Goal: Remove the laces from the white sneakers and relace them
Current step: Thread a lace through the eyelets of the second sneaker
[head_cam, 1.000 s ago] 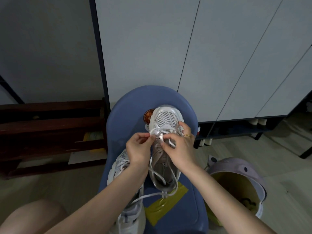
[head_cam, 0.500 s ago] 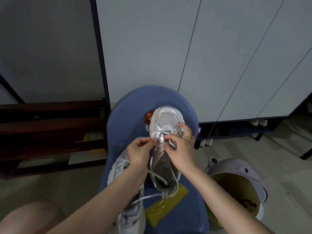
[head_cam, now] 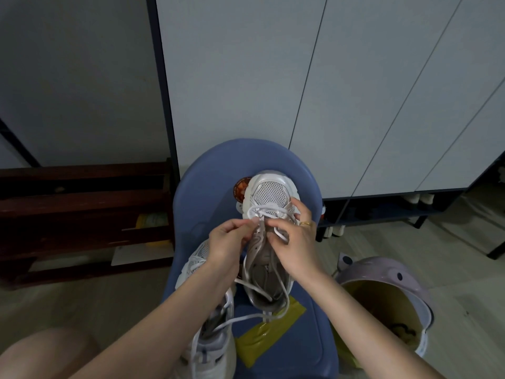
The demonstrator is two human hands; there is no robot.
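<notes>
Blue chair (head_cam: 207, 170) by bin (head_cam: 388, 272); both hands (head_cam: 226, 244) pinching lace (head_cam: 262, 212) over sneaker (head_cam: 269, 192).

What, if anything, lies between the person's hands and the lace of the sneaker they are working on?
Nothing visible. The left hand pinches the lace near the toe eyelets, and the right hand holds it on the sneaker. The second sneaker sits lower left, under the left forearm, clear of the fingers.

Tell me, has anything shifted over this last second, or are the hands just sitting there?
Very little. The left hand slid a touch toward the toe and pinches the lace; the right hand kept its grip on the lace over the tongue. The sneaker, the other sneaker and the blue chair stayed put.
</notes>
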